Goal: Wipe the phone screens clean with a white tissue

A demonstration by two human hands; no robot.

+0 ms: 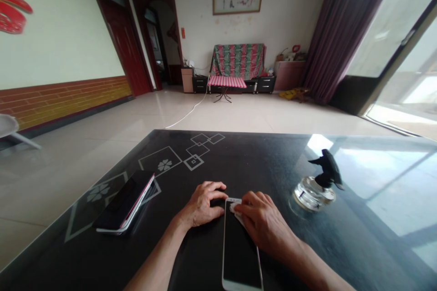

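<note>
A white-framed smartphone (241,245) lies flat on the black table, its dark screen facing up. My right hand (264,218) is closed on a small white wipe (234,208), pressing it against the upper part of the screen. Most of the wipe is hidden under the fingers. My left hand (205,204) rests on the table at the phone's upper left edge, fingers apart and curved, the tips at or very near the frame. Whether they press on it I cannot tell.
On the black table (259,159), a stack of phones or similar flat devices (126,202) lies to the left. A clear spray bottle (317,191) with a black trigger head stands to the right. Beyond the table's far edge, a white cable (191,111) runs over the tiled floor.
</note>
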